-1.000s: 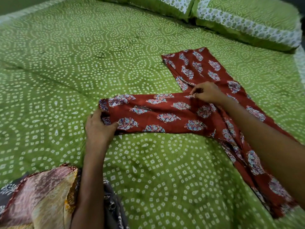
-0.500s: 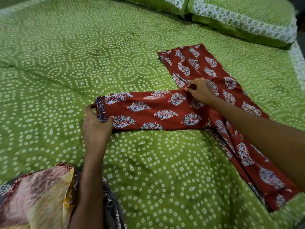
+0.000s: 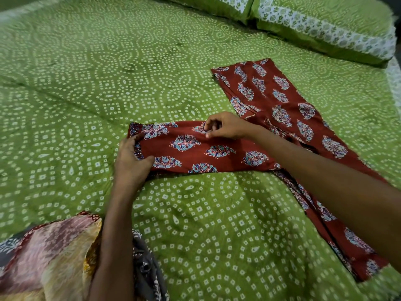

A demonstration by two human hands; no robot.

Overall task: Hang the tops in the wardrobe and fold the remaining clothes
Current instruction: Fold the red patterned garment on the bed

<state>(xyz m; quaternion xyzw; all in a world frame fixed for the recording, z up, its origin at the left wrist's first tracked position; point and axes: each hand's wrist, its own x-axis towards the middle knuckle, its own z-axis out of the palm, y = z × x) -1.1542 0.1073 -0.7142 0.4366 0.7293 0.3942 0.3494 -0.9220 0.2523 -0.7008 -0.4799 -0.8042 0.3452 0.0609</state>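
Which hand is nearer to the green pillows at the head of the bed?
The right hand. It pinches the upper edge of the red printed garment, nearer to the pillows. The left hand grips the garment's folded end, lower and farther from them.

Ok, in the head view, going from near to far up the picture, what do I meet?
Pile of clothes at the near left edge → left hand gripping the end of the red printed garment → right hand pinching that garment's upper edge → bare green bedspread → pillows at the far edge.
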